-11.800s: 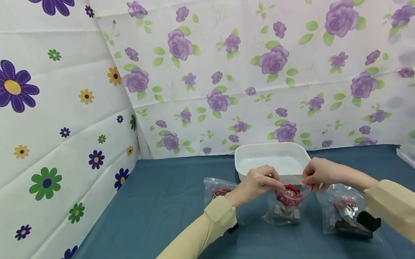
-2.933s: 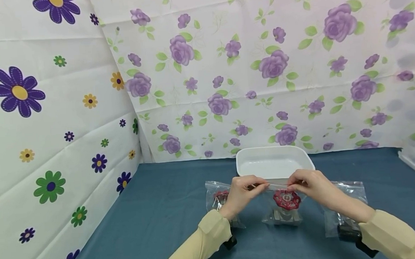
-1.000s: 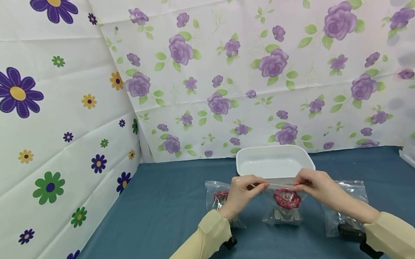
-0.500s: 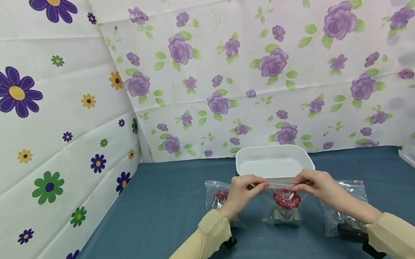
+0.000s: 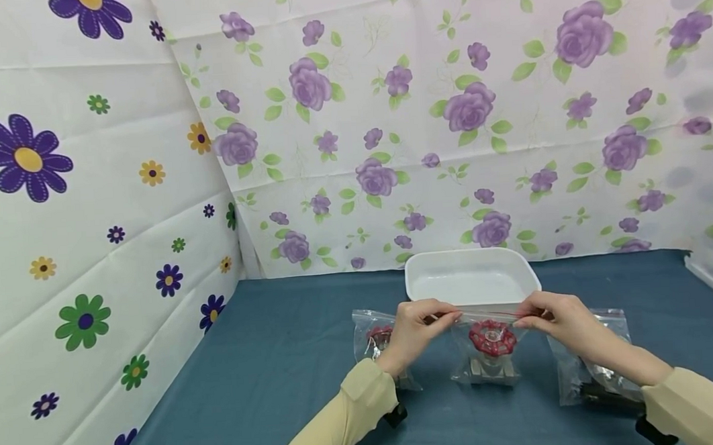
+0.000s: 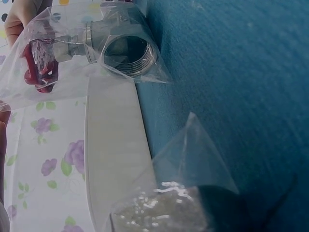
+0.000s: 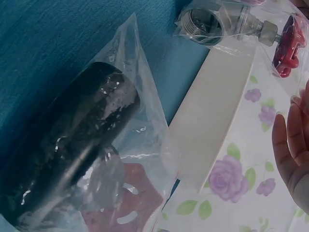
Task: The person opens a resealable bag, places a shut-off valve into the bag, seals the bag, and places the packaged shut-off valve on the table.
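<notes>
Between the hands, a clear zip bag (image 5: 463, 371) stands on the blue cloth. Inside it is a gate valve with a red handwheel (image 5: 492, 338); its threaded metal body (image 6: 116, 46) shows in the left wrist view. My left hand (image 5: 415, 328) pinches the top left corner of the bag. With thumb and fingertips, my right hand (image 5: 562, 319) pinches the right end of the same top edge, which runs taut and straight between them. Behind my left wrist lies another bagged red-wheel valve (image 5: 379, 335), partly hidden. A third bag (image 5: 616, 322) sits under my right forearm.
A white rectangular tray (image 5: 412, 277) stands behind the middle bag, near the flowered backdrop (image 5: 341, 156). The right bag holds a dark cylindrical part (image 7: 72, 140) and a red handwheel (image 7: 137, 193). Blue cloth (image 5: 279, 361) stretches out to the left.
Earlier, the middle bag's mouth hung looser, with the hands apart and higher. Now the edge is straight; my right hand has slid rightward along it. My left hand keeps its place.
</notes>
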A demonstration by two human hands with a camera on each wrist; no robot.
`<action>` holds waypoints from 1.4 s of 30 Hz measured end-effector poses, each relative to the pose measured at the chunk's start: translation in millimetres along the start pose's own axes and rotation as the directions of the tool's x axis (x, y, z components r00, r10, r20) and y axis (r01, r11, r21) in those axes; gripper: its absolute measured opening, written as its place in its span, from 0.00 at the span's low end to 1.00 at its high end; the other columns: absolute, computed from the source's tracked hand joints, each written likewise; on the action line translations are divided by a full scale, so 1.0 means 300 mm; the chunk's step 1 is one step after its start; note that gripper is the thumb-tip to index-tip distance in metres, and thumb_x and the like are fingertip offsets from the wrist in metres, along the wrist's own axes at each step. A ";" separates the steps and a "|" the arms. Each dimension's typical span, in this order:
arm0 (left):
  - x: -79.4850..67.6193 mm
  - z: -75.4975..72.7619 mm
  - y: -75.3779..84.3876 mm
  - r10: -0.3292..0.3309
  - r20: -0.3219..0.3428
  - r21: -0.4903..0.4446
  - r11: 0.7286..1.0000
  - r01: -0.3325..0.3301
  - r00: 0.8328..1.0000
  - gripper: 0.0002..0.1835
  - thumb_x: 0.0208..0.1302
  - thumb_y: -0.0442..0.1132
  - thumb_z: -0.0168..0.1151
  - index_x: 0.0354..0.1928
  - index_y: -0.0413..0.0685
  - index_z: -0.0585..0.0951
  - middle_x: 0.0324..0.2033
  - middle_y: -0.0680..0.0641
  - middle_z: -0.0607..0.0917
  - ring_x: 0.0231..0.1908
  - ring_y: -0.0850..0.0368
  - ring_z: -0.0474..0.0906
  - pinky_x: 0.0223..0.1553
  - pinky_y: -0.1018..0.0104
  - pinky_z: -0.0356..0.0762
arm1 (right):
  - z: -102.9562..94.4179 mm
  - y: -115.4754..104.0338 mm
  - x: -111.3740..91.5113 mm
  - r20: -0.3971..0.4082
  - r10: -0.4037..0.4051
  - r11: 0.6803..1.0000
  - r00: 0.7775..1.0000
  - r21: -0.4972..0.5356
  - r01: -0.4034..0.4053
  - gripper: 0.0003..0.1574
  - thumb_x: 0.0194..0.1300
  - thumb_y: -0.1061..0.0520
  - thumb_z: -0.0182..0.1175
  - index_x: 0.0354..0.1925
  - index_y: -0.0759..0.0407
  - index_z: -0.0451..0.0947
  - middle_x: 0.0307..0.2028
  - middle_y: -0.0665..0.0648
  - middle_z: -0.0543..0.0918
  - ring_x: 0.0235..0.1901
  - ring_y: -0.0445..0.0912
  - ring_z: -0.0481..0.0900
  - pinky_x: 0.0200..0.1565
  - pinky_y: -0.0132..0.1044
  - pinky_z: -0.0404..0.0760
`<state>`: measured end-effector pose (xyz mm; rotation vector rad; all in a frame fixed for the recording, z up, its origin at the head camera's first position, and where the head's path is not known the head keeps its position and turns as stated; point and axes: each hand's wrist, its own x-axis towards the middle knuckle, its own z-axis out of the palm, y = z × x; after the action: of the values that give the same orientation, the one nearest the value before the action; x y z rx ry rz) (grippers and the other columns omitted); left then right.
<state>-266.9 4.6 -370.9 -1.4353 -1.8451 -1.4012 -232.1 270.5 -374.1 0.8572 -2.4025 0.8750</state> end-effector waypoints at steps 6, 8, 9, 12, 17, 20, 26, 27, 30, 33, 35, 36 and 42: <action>-0.001 -0.001 -0.002 0.007 0.001 0.015 1.000 -0.007 1.000 0.06 0.55 0.23 0.60 0.34 0.34 0.82 0.28 0.43 0.83 0.26 0.60 0.78 0.26 0.71 0.76 | -0.001 0.007 0.001 -0.011 -0.003 1.000 1.000 -0.018 0.002 0.16 0.48 0.67 0.67 0.27 0.47 0.76 0.24 0.39 0.75 0.19 0.35 0.70 0.19 0.29 0.70; 0.000 0.000 -0.002 0.005 0.001 0.013 1.000 -0.005 1.000 0.06 0.55 0.23 0.60 0.34 0.34 0.82 0.28 0.43 0.83 0.26 0.60 0.78 0.26 0.71 0.76 | -0.002 0.006 0.001 -0.003 -0.004 1.000 1.000 -0.025 0.004 0.16 0.48 0.67 0.66 0.27 0.47 0.75 0.23 0.40 0.74 0.18 0.35 0.69 0.18 0.28 0.68; 0.000 0.000 -0.002 0.003 0.001 0.011 1.000 -0.003 1.000 0.06 0.55 0.23 0.60 0.34 0.34 0.82 0.28 0.43 0.83 0.26 0.61 0.78 0.26 0.71 0.76 | -0.002 0.006 0.001 0.001 -0.006 1.000 1.000 -0.030 0.006 0.16 0.48 0.67 0.66 0.27 0.47 0.75 0.23 0.40 0.74 0.17 0.35 0.68 0.18 0.28 0.67; -0.001 0.000 -0.001 -0.006 0.004 0.007 1.000 0.006 1.000 0.05 0.55 0.23 0.60 0.34 0.33 0.82 0.28 0.43 0.83 0.26 0.61 0.78 0.26 0.71 0.77 | -0.003 -0.001 0.002 0.005 -0.017 0.999 1.000 -0.041 0.018 0.16 0.48 0.68 0.66 0.26 0.47 0.74 0.22 0.39 0.73 0.16 0.34 0.65 0.17 0.28 0.66; 0.001 -0.002 0.004 -0.020 0.006 0.010 1.000 0.020 1.000 0.06 0.55 0.23 0.60 0.34 0.34 0.82 0.28 0.43 0.83 0.26 0.61 0.78 0.26 0.70 0.77 | -0.007 -0.016 0.007 -0.010 -0.034 0.998 0.999 -0.057 0.033 0.16 0.48 0.68 0.66 0.26 0.48 0.73 0.21 0.38 0.71 0.17 0.34 0.64 0.17 0.28 0.65; 0.000 -0.004 0.009 -0.032 0.001 0.011 0.999 0.032 0.999 0.05 0.55 0.23 0.60 0.34 0.33 0.82 0.29 0.43 0.83 0.27 0.60 0.78 0.26 0.70 0.77 | -0.005 -0.020 0.006 0.001 -0.014 0.999 1.000 -0.046 0.014 0.15 0.51 0.67 0.65 0.28 0.48 0.73 0.24 0.40 0.73 0.20 0.35 0.69 0.20 0.29 0.71; -0.011 -0.004 0.017 -0.038 0.000 0.016 0.999 0.038 0.999 0.06 0.55 0.23 0.60 0.35 0.34 0.82 0.29 0.42 0.83 0.27 0.59 0.78 0.27 0.71 0.76 | 0.007 -0.025 -0.006 0.042 0.044 0.999 0.998 0.006 -0.044 0.09 0.60 0.65 0.58 0.33 0.51 0.73 0.29 0.45 0.78 0.21 0.35 0.71 0.20 0.30 0.72; -0.013 -0.004 0.018 -0.036 0.001 0.028 0.999 0.036 0.999 0.05 0.55 0.23 0.60 0.35 0.34 0.82 0.29 0.43 0.83 0.27 0.59 0.78 0.27 0.72 0.76 | 0.009 -0.027 -0.008 0.043 0.051 0.999 0.998 0.012 -0.052 0.09 0.60 0.65 0.58 0.33 0.51 0.73 0.28 0.44 0.78 0.20 0.35 0.71 0.19 0.30 0.71; -0.015 -0.002 0.020 -0.034 -0.007 0.040 0.999 0.034 0.999 0.05 0.56 0.24 0.60 0.34 0.34 0.81 0.29 0.43 0.83 0.27 0.60 0.79 0.27 0.74 0.75 | 0.009 -0.031 -0.012 0.053 0.066 0.996 0.996 0.050 -0.069 0.08 0.62 0.66 0.56 0.33 0.52 0.72 0.25 0.43 0.77 0.19 0.37 0.73 0.19 0.30 0.72; -0.016 0.000 0.022 -0.034 -0.012 0.041 0.999 0.035 0.999 0.04 0.56 0.24 0.59 0.34 0.34 0.81 0.28 0.43 0.82 0.27 0.60 0.79 0.28 0.75 0.75 | 0.007 -0.036 -0.013 0.070 0.081 0.990 0.994 0.109 -0.088 0.06 0.63 0.65 0.54 0.33 0.55 0.72 0.27 0.46 0.79 0.24 0.40 0.78 0.22 0.32 0.77; -0.019 0.003 0.022 -0.040 -0.018 0.032 0.999 0.040 0.999 0.04 0.57 0.24 0.59 0.34 0.34 0.81 0.28 0.43 0.82 0.28 0.61 0.78 0.28 0.75 0.75 | 0.008 -0.036 -0.014 0.083 0.097 0.984 0.992 0.143 -0.109 0.05 0.64 0.65 0.53 0.33 0.56 0.72 0.28 0.48 0.80 0.25 0.41 0.79 0.23 0.33 0.78; -0.019 0.004 0.022 -0.041 -0.021 0.024 0.999 0.042 0.999 0.04 0.57 0.24 0.59 0.34 0.34 0.81 0.28 0.43 0.82 0.28 0.60 0.78 0.28 0.74 0.75 | 0.008 -0.037 -0.015 0.089 0.107 0.981 0.990 0.152 -0.120 0.04 0.64 0.64 0.53 0.34 0.57 0.72 0.28 0.48 0.80 0.26 0.41 0.79 0.23 0.33 0.78; -0.029 0.014 0.001 -0.089 -0.023 -0.007 0.996 0.089 0.996 0.04 0.59 0.27 0.58 0.35 0.38 0.81 0.29 0.45 0.82 0.28 0.61 0.78 0.29 0.72 0.76 | 0.009 -0.038 -0.015 0.113 0.186 0.963 0.976 0.178 -0.204 0.03 0.66 0.60 0.53 0.35 0.58 0.73 0.28 0.48 0.80 0.26 0.41 0.79 0.25 0.34 0.78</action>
<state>-262.3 4.2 -379.5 -1.3488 -1.9136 -1.4606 -221.7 263.5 -374.0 0.7530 -2.5500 1.1777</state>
